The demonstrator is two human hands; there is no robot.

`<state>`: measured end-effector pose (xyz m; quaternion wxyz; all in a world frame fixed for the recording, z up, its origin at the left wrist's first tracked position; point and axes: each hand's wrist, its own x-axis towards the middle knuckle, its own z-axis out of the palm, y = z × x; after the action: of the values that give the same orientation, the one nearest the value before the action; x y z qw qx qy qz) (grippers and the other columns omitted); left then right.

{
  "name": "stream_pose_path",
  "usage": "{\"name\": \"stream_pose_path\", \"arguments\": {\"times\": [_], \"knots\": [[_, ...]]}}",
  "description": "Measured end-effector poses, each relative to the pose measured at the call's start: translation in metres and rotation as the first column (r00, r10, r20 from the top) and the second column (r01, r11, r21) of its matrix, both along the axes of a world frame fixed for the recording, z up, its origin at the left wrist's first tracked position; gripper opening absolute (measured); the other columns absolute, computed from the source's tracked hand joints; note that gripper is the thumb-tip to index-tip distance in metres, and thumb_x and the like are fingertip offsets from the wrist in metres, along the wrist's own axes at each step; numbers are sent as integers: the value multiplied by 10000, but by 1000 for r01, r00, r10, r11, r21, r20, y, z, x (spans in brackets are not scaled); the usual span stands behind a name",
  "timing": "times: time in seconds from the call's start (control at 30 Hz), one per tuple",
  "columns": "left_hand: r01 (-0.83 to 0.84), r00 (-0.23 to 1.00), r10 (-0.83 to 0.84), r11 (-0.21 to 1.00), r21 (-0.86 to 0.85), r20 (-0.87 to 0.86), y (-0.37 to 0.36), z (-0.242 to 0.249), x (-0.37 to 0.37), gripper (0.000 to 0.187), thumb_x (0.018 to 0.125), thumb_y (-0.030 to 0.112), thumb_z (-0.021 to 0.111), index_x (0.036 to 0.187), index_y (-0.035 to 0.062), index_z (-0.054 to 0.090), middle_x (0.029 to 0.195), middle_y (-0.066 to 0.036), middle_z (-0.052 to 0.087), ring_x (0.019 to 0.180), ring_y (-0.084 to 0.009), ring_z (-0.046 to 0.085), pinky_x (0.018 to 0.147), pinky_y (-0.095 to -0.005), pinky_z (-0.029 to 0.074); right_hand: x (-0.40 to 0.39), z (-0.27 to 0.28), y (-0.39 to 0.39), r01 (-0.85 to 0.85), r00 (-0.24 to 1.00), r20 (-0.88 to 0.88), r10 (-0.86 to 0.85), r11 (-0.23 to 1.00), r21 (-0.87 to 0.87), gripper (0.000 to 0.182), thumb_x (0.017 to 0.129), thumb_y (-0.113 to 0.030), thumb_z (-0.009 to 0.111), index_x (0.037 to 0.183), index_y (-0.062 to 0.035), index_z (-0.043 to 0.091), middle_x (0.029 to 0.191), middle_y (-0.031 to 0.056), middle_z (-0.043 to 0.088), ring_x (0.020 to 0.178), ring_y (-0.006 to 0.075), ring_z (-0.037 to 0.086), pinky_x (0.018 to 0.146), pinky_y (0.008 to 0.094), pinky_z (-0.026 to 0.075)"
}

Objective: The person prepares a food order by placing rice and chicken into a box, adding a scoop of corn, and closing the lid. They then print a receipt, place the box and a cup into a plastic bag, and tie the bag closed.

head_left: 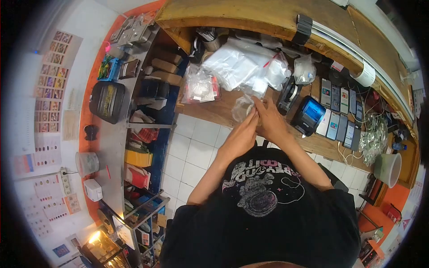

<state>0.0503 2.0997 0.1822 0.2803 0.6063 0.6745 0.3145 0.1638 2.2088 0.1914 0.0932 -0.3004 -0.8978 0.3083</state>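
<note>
Over the front edge of the wooden workbench (210, 108), my hands meet at a small, crumpled clear plastic bag (241, 108). My left hand (246, 130) is closed, its fingertips pinched at the bag's right side. Right against it, my right hand (271, 119) has its fingers bent towards the same bag and closed on it. What the bag contains, if anything, I cannot make out. Just beyond lies a pile of clear plastic bags (234, 62). To the right of my right hand stands a black tape dispenser (289, 94).
A bag of small packets (199, 87) lies at the bench's left. On the right are a blue-and-black label printer (309, 116), several phones (333, 125) in rows, loose cables and a pale bin (388, 169). A wooden shelf (250, 15) overhangs the back; shelving (149, 120) stands left.
</note>
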Motion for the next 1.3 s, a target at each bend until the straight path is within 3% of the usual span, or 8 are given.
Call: {"name": "stream_pose_path", "arguments": {"times": [0.07, 0.17, 0.27, 0.33, 0.37, 0.43, 1.2, 1.3], "knots": [[1, 1000, -2, 997, -72, -23, -12, 19, 9, 522, 842, -47, 502, 1349, -84, 382, 1487, -291, 295, 1299, -394, 442, 1041, -425, 416, -1, -7, 4, 19, 1000, 3, -19, 1000, 2, 824, 680, -70, 737, 1416, -92, 368, 1171, 238, 462, 1087, 436, 517, 862, 473, 494], [10, 875, 53, 992, -128, 482, -23, 12, 3, 452, 934, 47, 538, 1352, -52, 402, 1490, -235, 334, 1186, -321, 556, 959, -418, 477, 1, -3, 8, 45, 999, -3, -45, 999, 6, 767, 682, -80, 743, 1378, -75, 421, 1175, 241, 460, 1101, 435, 513, 873, 473, 491], [-552, 644, 476, 831, -68, 599, -24, -70, -26, 530, 998, 309, 516, 1409, 6, 372, 1464, -171, 384, 1176, -257, 542, 957, -404, 471, -1, 17, 9, 74, 997, -14, -74, 997, -25, 749, 671, -83, 758, 1353, -70, 451, 1185, 249, 457, 1116, 441, 511, 896, 471, 481], [-578, 119, 384, 777, -251, 916, 3, -93, -35, 669, 981, 543, 423, 1432, 56, 344, 1436, -152, 410, 1219, -287, 508, 987, -423, 446, -5, 27, 8, 94, 995, -16, -95, 995, -46, 757, 657, -77, 770, 1347, -72, 458, 1192, 254, 455, 1124, 448, 512, 914, 470, 474], [-577, 121, 385, 778, -251, 915, 16, -95, -35, 669, 981, 543, 423, 1432, 56, 344, 1436, -152, 410, 1219, -287, 508, 987, -423, 446, -6, 30, 5, 90, 995, -42, -91, 995, -35, 759, 662, -87, 773, 1351, -75, 454, 1191, 254, 451, 1121, 450, 512, 915, 472, 473], [-381, -290, 74, 905, -186, 954, 43, -63, -27, 808, 925, 703, 325, 1426, 69, 355, 1416, -154, 432, 1249, -299, 481, 1027, -448, 414, -8, 39, 1, 89, 994, -67, -90, 996, -19, 760, 668, -97, 777, 1354, -79, 450, 1191, 254, 448, 1119, 452, 511, 916, 474, 472], [-273, -376, 155, 924, -269, 914, 88, -36, -55, 891, 846, 743, 465, 1417, 63, 392, 1409, -145, 466, 1295, -300, 457, 1087, -460, 367, -38, 39, 19, 210, 977, -46, -208, 977, 48, 817, 661, -36, 715, 1402, -79, 374, 1284, 248, 399, 1177, 435, 437, 883, 476, 495], [-301, -135, 383, 863, -406, 914, 93, -26, -49, 847, 844, 727, 492, 1363, 59, 460, 1338, -149, 527, 1223, -309, 523, 1035, -465, 421, -47, 31, 16, 148, 984, -112, -140, 986, 71, 847, 640, -57, 757, 1399, -98, 383, 1313, 258, 383, 1202, 455, 428, 903, 484, 488]]}}
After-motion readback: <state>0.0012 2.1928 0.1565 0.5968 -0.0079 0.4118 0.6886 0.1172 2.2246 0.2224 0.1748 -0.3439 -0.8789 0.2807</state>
